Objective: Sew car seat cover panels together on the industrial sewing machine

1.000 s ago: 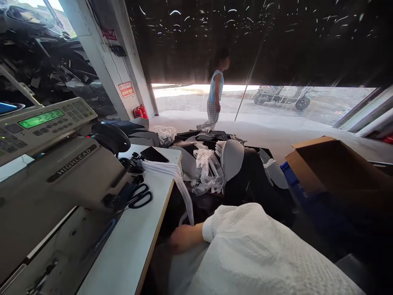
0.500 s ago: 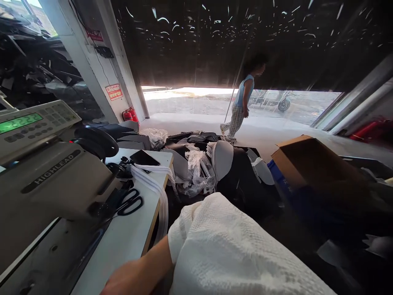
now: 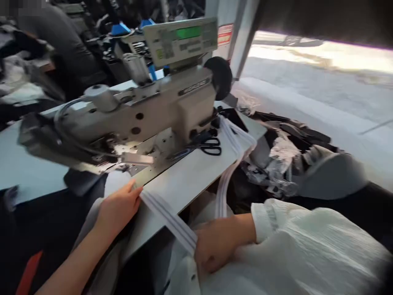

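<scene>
A white band with grey stripes (image 3: 170,219) is drawn taut between my two hands. My left hand (image 3: 119,207) is closed on its end, close to the needle area of the sewing machine (image 3: 159,110). Under and beside that hand lie pale and dark grey fabric pieces (image 3: 81,182); whether the fingers also grip them is hidden. My right hand (image 3: 216,243), slightly blurred, is closed round the band in front of the table edge. From there the band loops up over the white table (image 3: 181,180) towards the machine's right end.
Black-handled scissors (image 3: 211,146) lie on the table beside the machine. Grey curved panels (image 3: 333,176) and clear plastic wrap (image 3: 284,157) are piled to the right of the table. A half-raised shutter (image 3: 337,20) stands behind. Dark material fills the lower left.
My view has swung left onto the sewing machine. My left hand has come into view, and the band is now held between both hands. The walking person and cardboard box have left the view.
</scene>
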A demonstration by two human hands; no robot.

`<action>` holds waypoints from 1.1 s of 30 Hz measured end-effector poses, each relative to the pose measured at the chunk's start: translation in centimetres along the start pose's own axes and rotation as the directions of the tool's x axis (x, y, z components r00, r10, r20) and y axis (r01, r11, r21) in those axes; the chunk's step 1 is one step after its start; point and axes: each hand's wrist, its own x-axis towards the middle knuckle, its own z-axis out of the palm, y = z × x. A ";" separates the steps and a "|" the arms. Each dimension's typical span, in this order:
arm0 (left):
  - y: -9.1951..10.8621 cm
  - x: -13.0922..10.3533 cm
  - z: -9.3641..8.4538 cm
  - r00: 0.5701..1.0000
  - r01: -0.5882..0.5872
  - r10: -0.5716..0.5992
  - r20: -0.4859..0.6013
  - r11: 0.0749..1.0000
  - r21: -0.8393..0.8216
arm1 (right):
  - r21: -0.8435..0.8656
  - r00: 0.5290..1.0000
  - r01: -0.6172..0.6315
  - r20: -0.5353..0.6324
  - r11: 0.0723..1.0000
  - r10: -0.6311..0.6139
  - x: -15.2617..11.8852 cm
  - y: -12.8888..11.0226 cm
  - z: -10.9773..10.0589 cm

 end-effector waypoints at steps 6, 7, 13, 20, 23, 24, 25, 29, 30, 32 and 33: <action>-2.2 -2.1 0.4 0.996 0.054 -0.060 0.064 0.994 0.096 | -0.076 0.935 0.094 -0.336 0.993 -0.114 4.0 5.4 -2.6; -2.2 -2.3 0.4 0.998 0.051 -0.055 0.039 0.993 0.107 | -0.176 0.890 0.038 -0.442 0.984 -0.113 5.1 6.3 -3.6; -1.8 -4.1 0.4 0.993 0.121 -0.119 -0.021 0.985 0.122 | -0.525 0.845 -0.077 -0.486 0.848 -0.224 10.6 11.9 -9.7; -1.9 -2.2 0.5 0.964 0.251 -0.255 0.070 0.966 0.061 | -0.368 0.711 -0.311 -0.702 0.876 -0.043 13.5 14.2 -11.9; -2.3 -2.2 0.5 0.966 0.240 -0.243 0.093 0.970 0.038 | -0.355 0.727 -0.285 -0.685 0.891 -0.041 13.0 14.3 -11.6; -2.5 -2.4 0.5 0.967 0.233 -0.235 0.101 0.972 0.030 | -0.364 0.740 -0.256 -0.670 0.895 -0.060 12.7 14.4 -11.5; -2.7 -2.6 0.5 0.968 0.226 -0.227 0.108 0.974 0.024 | -0.373 0.750 -0.234 -0.657 0.898 -0.077 12.4 14.4 -11.5; -3.8 -3.5 0.6 0.975 0.195 -0.190 0.113 0.980 -0.030 | -0.369 0.763 -0.287 -0.646 0.884 -0.021 11.9 14.4 -11.3; -4.2 -3.7 0.6 0.977 0.190 -0.184 0.104 0.980 -0.060 | -0.364 0.764 -0.315 -0.646 0.876 0.006 11.9 14.3 -11.3; -5.0 -4.1 0.8 0.981 0.187 -0.178 0.073 0.972 -0.144 | -0.352 0.764 -0.356 -0.643 0.866 0.053 12.3 13.9 -11.5; -5.5 -4.3 0.9 0.982 0.190 -0.182 0.056 0.963 -0.194 | -0.344 0.768 -0.368 -0.636 0.864 0.073 12.5 13.6 -11.6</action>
